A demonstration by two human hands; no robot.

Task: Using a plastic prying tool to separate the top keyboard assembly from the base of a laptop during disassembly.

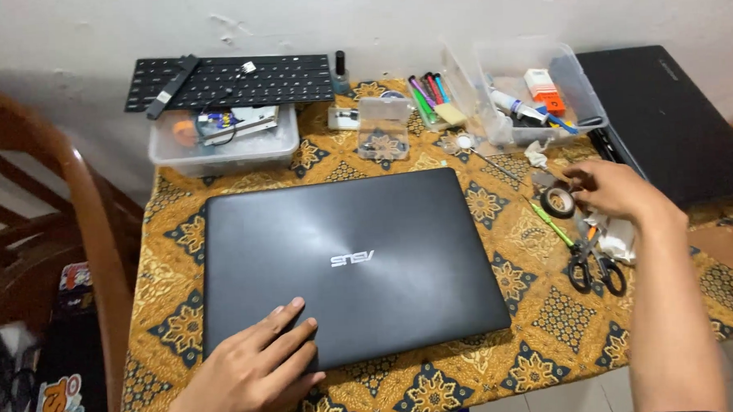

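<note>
Left hand (254, 372) lies flat, fingers spread lightly, palm down on the near-left corner of the closed dark grey laptop (352, 263), holding nothing, just pressing the lid. Right hand (618, 191) is out to the right of the laptop, forearm running up from the lower right edge of view, wrist slightly bent, fingers curled toward a small roll of black tape (558, 201); fingertips touch or nearly touch it, cannot tell if it is actually pinched. Progress, as a judgement: laptop lid shut and unopened, no screws or panels visibly off, tape roll not lifted clear of the tabletop (542, 346), so work on the laptop looks barely started. Just right of the laptop, near the right hand: a green-handled tool (551, 224), black-handled scissors (594, 265), crumpled white paper or plastic (619, 236). Behind the laptop, toward the wall: a small clear lidded case (382, 128), a clear tub of markers and pens (437, 98), a bigger clear bin (569, 77) with an orange and white box and tubes. Behind-left of the laptop: a clear container (222, 150) of small parts with a black keyboard (232, 81) resting over it. Far right of the laptop: a second black laptop (672, 122), closed. Left of the laptop: a wooden chair back (82, 208). Patterned gold cloth covers the tabletop.
</note>
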